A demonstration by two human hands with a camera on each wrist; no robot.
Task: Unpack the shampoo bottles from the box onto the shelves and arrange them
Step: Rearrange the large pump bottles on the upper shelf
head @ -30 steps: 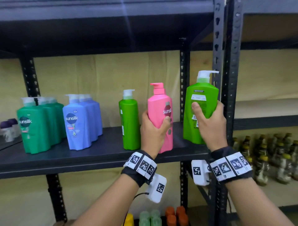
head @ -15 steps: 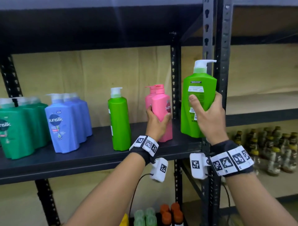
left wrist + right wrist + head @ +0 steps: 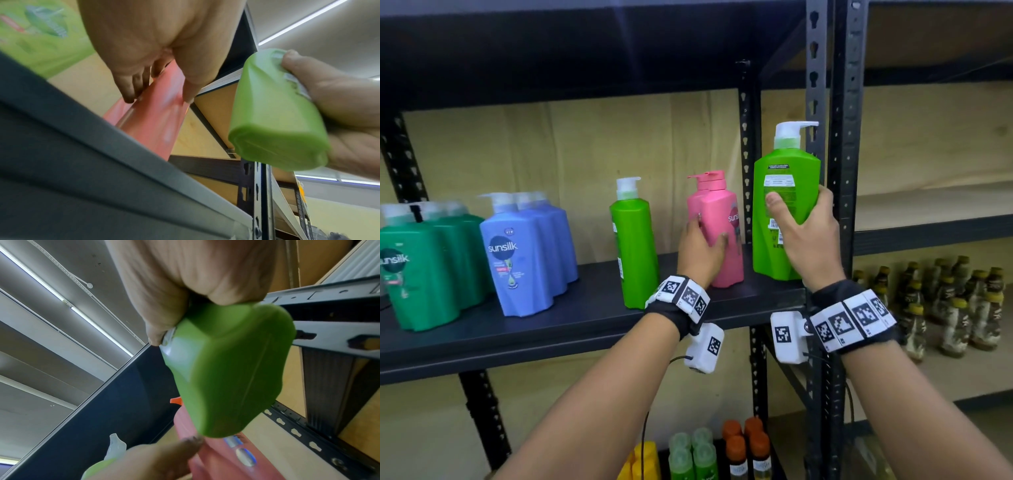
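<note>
You've slid the front pink Sunsilk bottle point(image 3: 722, 236) back against its twin on the shelf point(image 3: 571, 325), left hand point(image 3: 700, 251) resting on it with loosened grip, while your right hand point(image 3: 810, 240) clasps the raised green pump bottle point(image 3: 786, 192).

Black wristbands point(image 3: 854, 313), checkered marker tags

"sunsilk" logo legible on front blue bottle point(image 3: 517, 260); cut to "unsilk" on front dark green bottle point(image 3: 414, 270), "suns" on front pink bottle point(image 3: 722, 233); light green bottle point(image 3: 784, 205) back-label print unreadable
</note>
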